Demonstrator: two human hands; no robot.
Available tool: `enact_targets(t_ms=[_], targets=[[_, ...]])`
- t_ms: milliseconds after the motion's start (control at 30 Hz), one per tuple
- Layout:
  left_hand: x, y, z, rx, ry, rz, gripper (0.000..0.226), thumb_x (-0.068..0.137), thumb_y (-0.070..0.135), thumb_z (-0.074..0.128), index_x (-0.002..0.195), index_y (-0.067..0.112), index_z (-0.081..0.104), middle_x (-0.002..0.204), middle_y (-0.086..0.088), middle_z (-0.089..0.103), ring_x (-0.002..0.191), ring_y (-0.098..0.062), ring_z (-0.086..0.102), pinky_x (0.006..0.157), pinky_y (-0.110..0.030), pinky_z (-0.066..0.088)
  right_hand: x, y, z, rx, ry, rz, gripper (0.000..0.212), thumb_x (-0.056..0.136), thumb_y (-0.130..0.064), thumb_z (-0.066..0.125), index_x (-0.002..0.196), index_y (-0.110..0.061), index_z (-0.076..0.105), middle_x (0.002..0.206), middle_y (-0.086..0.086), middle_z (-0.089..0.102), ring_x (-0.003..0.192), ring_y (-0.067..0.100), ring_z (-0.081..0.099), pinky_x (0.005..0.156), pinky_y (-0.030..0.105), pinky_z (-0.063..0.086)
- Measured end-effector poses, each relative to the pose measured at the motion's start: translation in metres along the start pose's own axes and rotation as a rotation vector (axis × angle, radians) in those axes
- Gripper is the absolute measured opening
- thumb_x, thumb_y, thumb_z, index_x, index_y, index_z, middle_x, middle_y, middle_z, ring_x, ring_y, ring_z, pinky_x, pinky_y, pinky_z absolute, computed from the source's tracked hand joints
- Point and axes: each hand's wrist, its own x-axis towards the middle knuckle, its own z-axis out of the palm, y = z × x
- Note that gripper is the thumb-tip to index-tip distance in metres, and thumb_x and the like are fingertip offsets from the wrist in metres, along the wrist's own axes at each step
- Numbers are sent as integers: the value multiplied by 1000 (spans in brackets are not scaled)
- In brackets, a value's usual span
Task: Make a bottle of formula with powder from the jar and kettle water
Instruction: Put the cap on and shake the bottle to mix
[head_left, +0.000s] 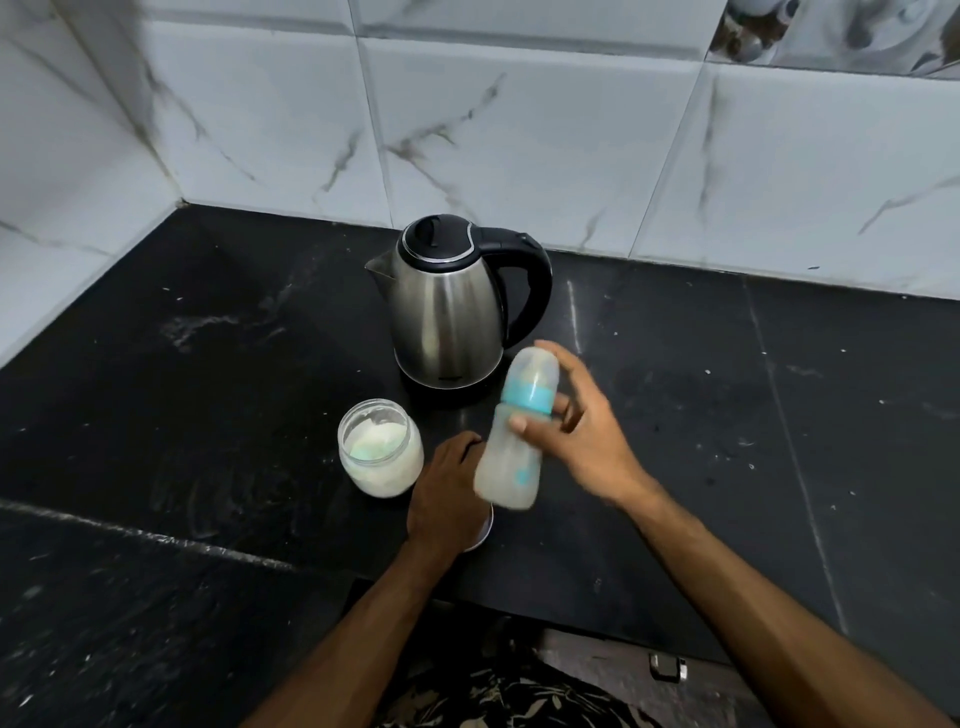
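Note:
My right hand grips a baby bottle with a teal collar and clear cap, tilted and lifted off the black counter; the bottle is motion-blurred and looks milky inside. An open glass jar of pale powder stands left of it. Behind both stands a steel kettle with a black lid and handle, spout pointing left. My left hand rests palm down on a white round thing, mostly hidden under it, just right of the jar.
The black stone counter runs to a white marble-tiled wall behind and at the left. Its front edge cuts in near my body, where patterned clothing shows. Powdery smears mark the counter left of the kettle.

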Motion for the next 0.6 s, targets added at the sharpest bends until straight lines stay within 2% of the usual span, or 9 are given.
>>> enact_targets(t_ms=[67, 133, 200, 300, 333, 367, 500, 533, 600], targets=[[1, -2, 3, 116, 18, 18, 29, 86, 26, 60, 110, 11, 65, 115, -7, 64, 104, -26, 61, 90, -36, 49, 12, -9, -6, 139, 233, -58, 69, 79, -19, 73, 139, -25, 40, 95, -3, 72, 85, 15, 71, 62, 32, 58], [1, -1, 3, 156, 14, 31, 35, 92, 34, 47, 112, 13, 67, 119, -4, 62, 108, -22, 58, 95, -31, 45, 21, -13, -11, 322, 406, -91, 58, 89, -18, 65, 140, -22, 38, 90, -8, 72, 82, 13, 70, 55, 29, 57], [1, -1, 3, 145, 15, 23, 34, 91, 32, 50, 113, 13, 66, 119, -5, 62, 109, -21, 57, 95, -31, 44, 15, -10, -8, 330, 363, -70, 59, 89, -18, 65, 140, -22, 37, 94, -4, 70, 82, 13, 70, 55, 28, 56], [1, 1, -1, 3, -33, -14, 36, 80, 17, 69, 115, 13, 61, 116, -7, 63, 106, -24, 58, 91, -38, 48, -5, 1, 0, 39, 38, 15, 72, 75, -17, 75, 137, -28, 40, 112, 11, 65, 90, 16, 71, 67, 30, 59], [1, 1, -2, -1, -45, -14, 36, 78, 17, 71, 113, 14, 61, 114, -7, 63, 105, -26, 59, 90, -41, 51, -7, 3, 0, 1, -15, 31, 74, 74, -15, 77, 137, -30, 41, 114, 13, 65, 92, 18, 71, 71, 32, 59], [1, 1, -2, 27, -39, -11, 34, 79, 17, 70, 112, 13, 63, 114, -7, 63, 103, -28, 61, 88, -41, 52, -5, 2, -2, 22, 10, 22, 74, 75, -15, 79, 137, -31, 41, 112, 12, 67, 91, 18, 71, 71, 33, 59], [1, 2, 0, 149, -1, 14, 35, 91, 33, 47, 112, 14, 67, 119, -4, 62, 108, -22, 58, 94, -32, 47, 18, -9, -14, 309, 421, -88, 60, 90, -17, 69, 141, -19, 36, 87, -10, 72, 80, 12, 69, 56, 32, 58], [1, 0, 2, 161, 7, 28, 36, 92, 34, 45, 112, 14, 67, 119, -3, 61, 109, -21, 58, 94, -31, 46, 20, -8, -14, 367, 453, -97, 58, 92, -17, 66, 142, -17, 35, 86, -12, 72, 80, 11, 69, 55, 31, 57], [1, 0, 1, 153, -3, 17, 33, 90, 32, 50, 111, 13, 67, 117, -4, 62, 108, -23, 59, 94, -34, 48, 11, -4, -8, 304, 349, -51, 62, 87, -18, 67, 141, -20, 36, 91, -9, 73, 81, 11, 70, 58, 31, 58]])
